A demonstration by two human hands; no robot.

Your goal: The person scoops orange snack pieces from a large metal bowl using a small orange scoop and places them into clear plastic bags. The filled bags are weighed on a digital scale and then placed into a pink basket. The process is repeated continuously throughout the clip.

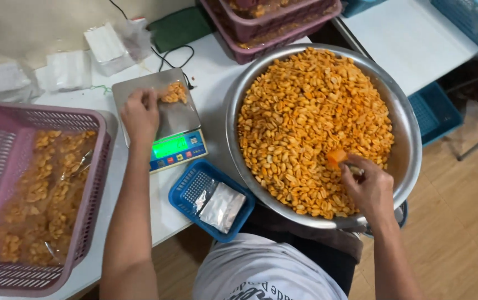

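Observation:
My left hand (140, 113) rests on the steel platform of a digital kitchen scale (180, 119), pinching a clear bag that holds a small heap of orange-coated peanuts (174, 92). My right hand (368, 188) reaches into a large steel bowl (408, 119) full of orange-coated peanuts (311, 122) and grips a small orange scoop (336, 156) dug into them. The bowl sits in front of me at the table edge.
A pink basket (5, 139) at left holds several filled clear bags of peanuts. A small blue basket (186, 191) with silver sachets sits near the table edge. Stacked purple baskets (261, 33) stand behind the bowl. Empty bags lie at the back left; blue crates are at right.

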